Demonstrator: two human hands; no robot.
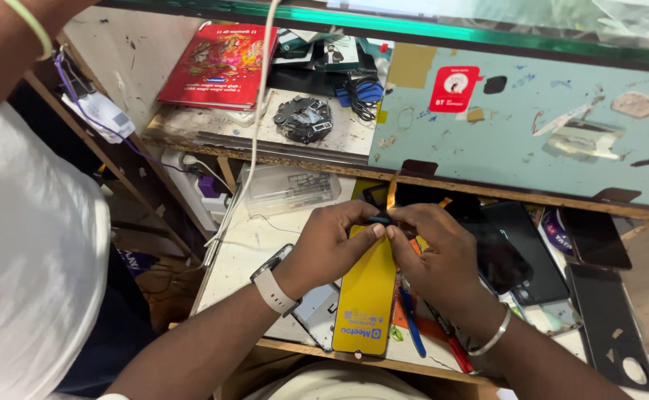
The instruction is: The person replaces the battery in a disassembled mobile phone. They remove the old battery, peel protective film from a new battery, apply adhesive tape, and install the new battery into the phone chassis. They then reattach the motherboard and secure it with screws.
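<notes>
While both hands meet over the worktop, a small dark part is pinched between the fingertips of the left hand and the right hand, each grip closed on it. An orange strip is seen rising just above the pinch; whether it is joined to the part cannot be told. Directly under the grip a yellow phone panel is laid flat, its near end at the worktop edge. Just right of the grip, dark phone screens are spread out; below the right hand a blue-handled tool and a red-handled tool are lying. Up-left of the grip a clear plastic box is placed. Further above, on the shelf, a red book and a round black part are resting. A watch is worn on the left wrist, a metal bangle on the right.
</notes>
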